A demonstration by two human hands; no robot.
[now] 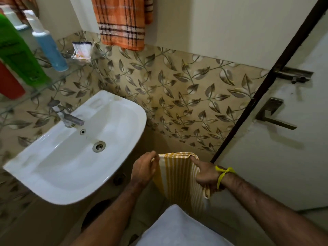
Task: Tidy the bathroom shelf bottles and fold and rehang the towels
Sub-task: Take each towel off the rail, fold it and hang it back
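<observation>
Only the head view here, so taking the white ceramic washbasin (74, 144) as the anchor: the person was standing just to the right of its front corner, holding a yellow-and-white striped cotton towel (177, 176) up by its top edge. The left hand (142, 170) was pinched shut on the towel's left corner, right beside the basin rim, and the right hand (205, 176), the one with a yellow thread tied round the wrist, was closed on the opposite corner with extra cloth bunched in the palm. The towel hung straight down between them, looking already doubled over once. Above the basin and further back, an orange plaid towel (122, 22) hung on the wall. Up and left of the basin, the glass shelf (58, 79) held a green plastic bottle (19, 50), a blue spray bottle (48, 43), a red container (8, 82) and a crumpled white sachet (81, 49). My guess at the risks: the fold could come out lopsided since the right hand gripped lower down than the left, and the hanging end might brush the basin or floor and get wet. The tall bottles looked easy to knock over too.
</observation>
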